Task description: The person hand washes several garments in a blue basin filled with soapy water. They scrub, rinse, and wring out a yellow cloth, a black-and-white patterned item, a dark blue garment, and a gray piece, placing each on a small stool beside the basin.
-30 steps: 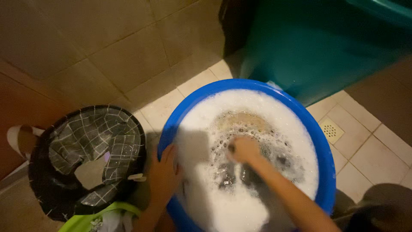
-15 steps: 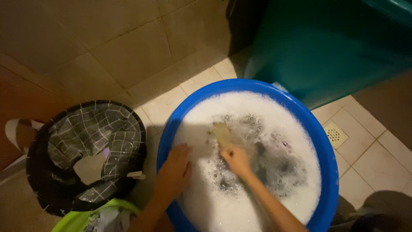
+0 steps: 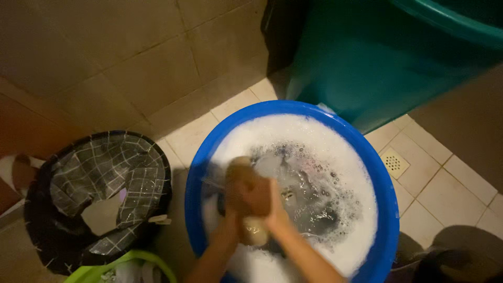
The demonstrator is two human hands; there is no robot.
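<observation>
A round blue basin (image 3: 390, 209) full of white suds and dark water stands on the tiled floor. Both my hands are over its left half, holding up a wet brownish piece of cloth (image 3: 246, 191) above the foam. My left hand (image 3: 229, 226) grips the cloth's left side; my right hand (image 3: 276, 217) grips its right side. A pale bunched end of the cloth (image 3: 254, 232) hangs between my wrists. Darker laundry lies under the water to the right.
A dark laundry basket with a grey checked lining (image 3: 105, 183) stands left of the basin. A lime-green tub (image 3: 126, 264) sits at the bottom left. A large teal container (image 3: 377, 63) stands behind the basin. A floor drain (image 3: 394, 162) is at the right.
My left hand left the basin's rim and joined the right hand. Both lifted the brownish cloth out of the suds toward the basin's left side.
</observation>
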